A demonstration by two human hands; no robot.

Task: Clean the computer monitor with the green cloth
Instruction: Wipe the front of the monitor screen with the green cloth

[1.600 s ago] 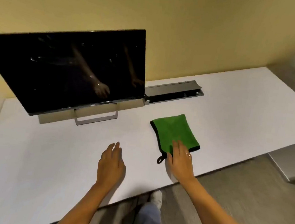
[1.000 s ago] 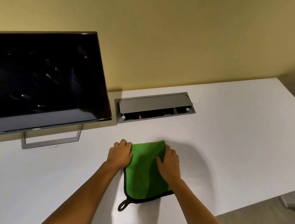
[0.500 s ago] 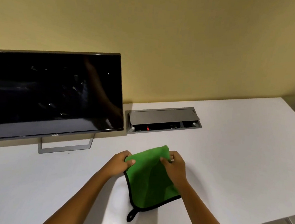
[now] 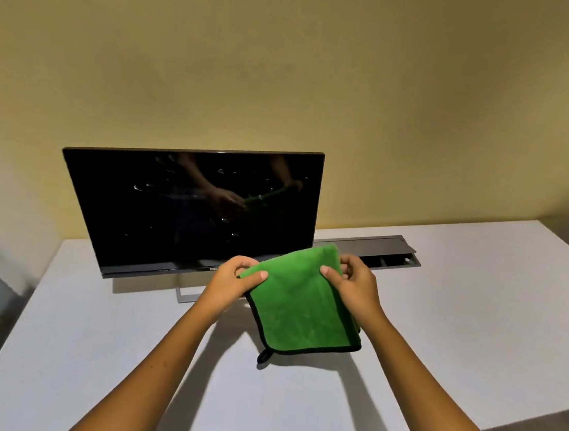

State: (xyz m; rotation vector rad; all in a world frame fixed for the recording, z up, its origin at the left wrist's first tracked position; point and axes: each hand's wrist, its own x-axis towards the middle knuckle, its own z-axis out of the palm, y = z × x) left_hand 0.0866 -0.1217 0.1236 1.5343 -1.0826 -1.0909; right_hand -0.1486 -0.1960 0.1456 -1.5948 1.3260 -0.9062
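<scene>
Green microfibre cloth, black-edged, held off the white desk with top corners pinched by left hand and right hand; Dell monitor just beyond, unwiped; next: likely bunch cloth, press to screen.

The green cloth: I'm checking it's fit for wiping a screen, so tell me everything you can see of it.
The green cloth looks like soft, plush microfibre, bright green with a thin black edging and a small black hanging loop at its lowest corner. It hangs lifted above the white desk, in front of the monitor but apart from its screen. The left hand pinches one upper corner and the right hand the other, holding it spread. No stains show.
</scene>
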